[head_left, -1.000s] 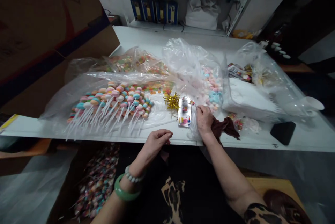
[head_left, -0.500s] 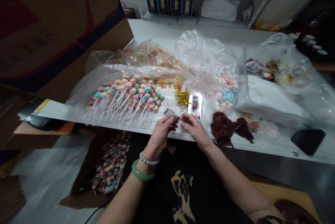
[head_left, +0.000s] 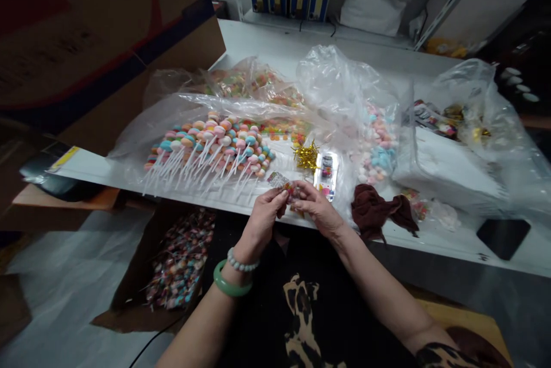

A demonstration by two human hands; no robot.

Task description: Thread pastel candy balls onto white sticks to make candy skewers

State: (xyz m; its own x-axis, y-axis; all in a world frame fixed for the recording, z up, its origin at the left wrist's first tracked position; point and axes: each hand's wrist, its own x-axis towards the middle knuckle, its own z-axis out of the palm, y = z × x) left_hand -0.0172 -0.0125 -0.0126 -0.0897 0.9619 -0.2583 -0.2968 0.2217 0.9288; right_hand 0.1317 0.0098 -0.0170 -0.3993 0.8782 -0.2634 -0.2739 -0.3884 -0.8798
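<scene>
My left hand (head_left: 263, 214) and my right hand (head_left: 319, 208) meet at the table's front edge. Both pinch a small clear candy wrapper (head_left: 293, 192) with red and yellowish bits showing; fingers hide part of it. Just beyond lies a silvery printed piece (head_left: 278, 179). A tuft of gold twist ties (head_left: 306, 156) sits farther back, beside a pack of printed cards (head_left: 326, 175) near my right fingers. To the left, many pastel marshmallow lollipops (head_left: 215, 135) are piled with white sticks toward me.
Clear bags hold gummy candies (head_left: 258, 78) and pastel marshmallows (head_left: 381, 147). A brown cloth (head_left: 369, 207), white plastic bags (head_left: 447, 161) and a black phone-like slab (head_left: 503, 237) lie right. A big carton (head_left: 107, 52) stands left; an open box of wrapped sweets (head_left: 183, 264) is below.
My right fingers have closed in on my left, and the colourful wrapper now shows between both hands. The camera view has shifted slightly.
</scene>
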